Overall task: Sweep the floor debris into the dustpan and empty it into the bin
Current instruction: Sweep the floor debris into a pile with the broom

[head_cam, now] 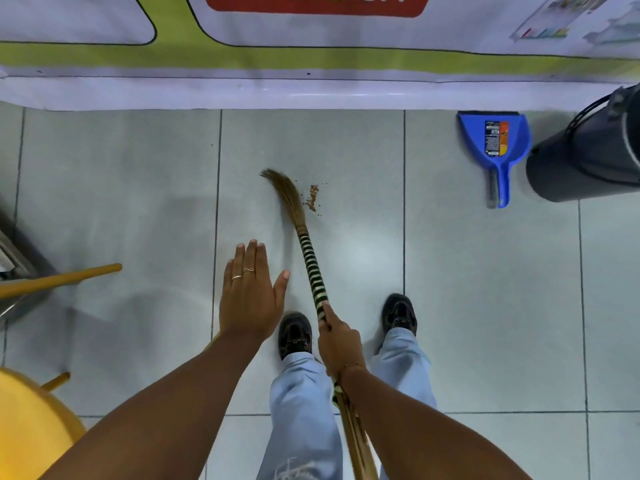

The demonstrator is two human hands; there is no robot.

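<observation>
My right hand (337,337) grips the green-and-white banded handle of a straw broom (310,256). Its brown bristles curve on the pale floor tiles just left of a small pile of brown debris (312,198). My left hand (250,292) hovers flat with fingers apart, holding nothing, left of the broom handle. A blue dustpan (495,147) lies flat on the floor at the right, handle toward me, well apart from the debris. Right of it, a dark bin (588,157) is partly cut off by the frame edge.
A banner-covered counter front (311,64) runs along the far side. A yellow stool (31,420) with wooden legs stands at the lower left, with a metal frame (14,261) beyond it. My two feet in dark shoes (294,332) stand just behind the broom.
</observation>
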